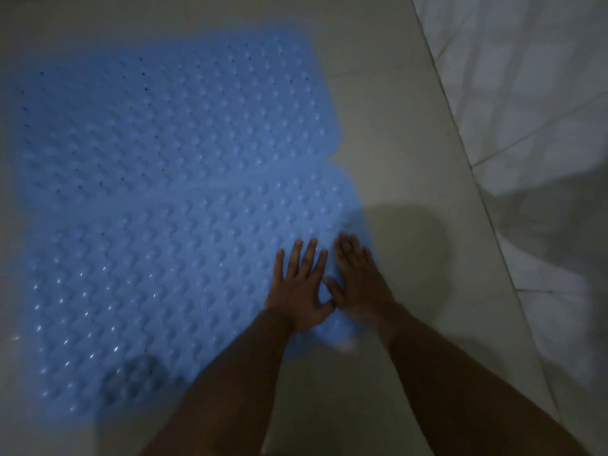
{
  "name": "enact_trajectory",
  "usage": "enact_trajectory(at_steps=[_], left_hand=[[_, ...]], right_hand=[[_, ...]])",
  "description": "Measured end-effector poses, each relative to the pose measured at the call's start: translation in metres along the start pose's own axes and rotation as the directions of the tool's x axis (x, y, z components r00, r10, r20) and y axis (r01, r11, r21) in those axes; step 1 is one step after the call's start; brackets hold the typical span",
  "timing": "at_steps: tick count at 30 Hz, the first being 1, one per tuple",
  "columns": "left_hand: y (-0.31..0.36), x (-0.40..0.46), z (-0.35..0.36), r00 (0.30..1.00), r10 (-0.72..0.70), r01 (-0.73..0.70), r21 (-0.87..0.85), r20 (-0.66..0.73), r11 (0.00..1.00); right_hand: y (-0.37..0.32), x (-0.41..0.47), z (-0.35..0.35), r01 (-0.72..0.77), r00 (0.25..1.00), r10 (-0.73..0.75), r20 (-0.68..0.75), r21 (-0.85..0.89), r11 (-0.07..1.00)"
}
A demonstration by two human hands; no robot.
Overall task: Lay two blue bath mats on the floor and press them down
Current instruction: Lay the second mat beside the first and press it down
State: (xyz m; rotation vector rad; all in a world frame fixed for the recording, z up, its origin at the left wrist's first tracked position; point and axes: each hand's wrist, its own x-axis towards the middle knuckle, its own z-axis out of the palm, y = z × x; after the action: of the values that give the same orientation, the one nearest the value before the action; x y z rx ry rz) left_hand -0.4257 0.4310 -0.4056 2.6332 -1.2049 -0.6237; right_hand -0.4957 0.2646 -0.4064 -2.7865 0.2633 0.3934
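Setting: a dim tiled floor (pixel 411 159), with a tiled wall (pixel 526 93) rising at your right.
Far mat (pixel 164 110): blue, studded with small bumps, lying flat on the floor ahead of you.
Near mat (pixel 148 274): the same blue and bumpy kind, flat on the floor, its far edge meeting or slightly overlapping the far mat along a faint seam; which of the two, you cannot tell.
Left hand (pixel 297 291): open, fingers spread, palm down on the near mat close to its right edge; it grips nothing.
Right hand (pixel 357 278): also open and flat, just beside the left, thumbs nearly touching, resting at the mat's right border. It is blurred.
Handling: the mats look thin, soft and floppy, probably light and rubbery, likely to cling once pressed.
Where to press: use flat palms, working along edges and corners; to shift a mat, pinch a bare edge.
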Motion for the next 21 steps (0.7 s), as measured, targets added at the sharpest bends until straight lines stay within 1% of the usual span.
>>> enact_trajectory(at_steps=[1, 2, 3, 5, 7, 9, 13, 15, 17, 19, 20, 21], left_hand=[[-0.004, -0.004, -0.003, 1.000, 0.018, -0.018, -0.020, -0.001, 1.000], [-0.010, -0.006, -0.006, 0.999, 0.028, -0.029, -0.026, -0.032, 0.999], [-0.016, -0.010, -0.009, 0.995, 0.020, -0.023, -0.031, -0.093, 0.999], [-0.026, -0.022, -0.013, 0.973, -0.038, 0.024, -0.062, -0.228, 0.998], [-0.030, -0.035, -0.014, 0.951, -0.084, 0.065, -0.072, -0.296, 0.995], [-0.034, -0.045, -0.009, 0.940, -0.122, 0.102, -0.078, -0.318, 0.992], [-0.048, -0.056, -0.003, 0.934, -0.175, 0.155, -0.089, -0.312, 0.984], [-0.052, -0.065, -0.005, 0.940, -0.183, 0.169, -0.073, -0.288, 0.983], [-0.054, -0.080, -0.011, 0.941, -0.193, 0.182, -0.066, -0.277, 0.981], [-0.053, -0.092, -0.011, 0.948, -0.194, 0.184, -0.062, -0.251, 0.981], [-0.051, -0.096, -0.009, 0.954, -0.179, 0.170, -0.058, -0.239, 0.984], [-0.047, -0.098, -0.005, 0.962, -0.153, 0.146, -0.047, -0.228, 0.988]], right_hand=[[-0.007, -0.003, 0.003, -0.026, 1.000, 0.027, 0.014, -0.013, 1.000], [-0.012, -0.005, 0.008, -0.056, 0.998, 0.056, 0.005, -0.027, 0.998], [-0.017, -0.007, 0.012, -0.086, 0.996, 0.086, -0.021, -0.036, 0.996], [-0.023, -0.008, 0.018, -0.127, 0.989, 0.122, -0.079, -0.059, 0.990], [-0.025, -0.009, 0.019, -0.138, 0.983, 0.127, -0.132, -0.083, 0.987], [-0.024, -0.009, 0.021, -0.135, 0.979, 0.119, -0.165, -0.089, 0.987], [-0.021, -0.009, 0.027, -0.098, 0.979, 0.084, -0.188, -0.069, 0.993], [-0.023, -0.006, 0.024, -0.119, 0.984, 0.109, -0.139, -0.065, 0.991], [-0.025, -0.006, 0.016, -0.138, 0.990, 0.138, -0.016, -0.039, 0.990], [-0.021, -0.004, 0.004, -0.138, 0.987, 0.130, 0.097, 0.085, 0.987], [-0.019, -0.002, -0.006, -0.151, 0.983, 0.132, 0.124, 0.151, 0.977], [-0.017, 0.000, -0.017, -0.160, 0.983, 0.140, 0.119, 0.182, 0.970]])
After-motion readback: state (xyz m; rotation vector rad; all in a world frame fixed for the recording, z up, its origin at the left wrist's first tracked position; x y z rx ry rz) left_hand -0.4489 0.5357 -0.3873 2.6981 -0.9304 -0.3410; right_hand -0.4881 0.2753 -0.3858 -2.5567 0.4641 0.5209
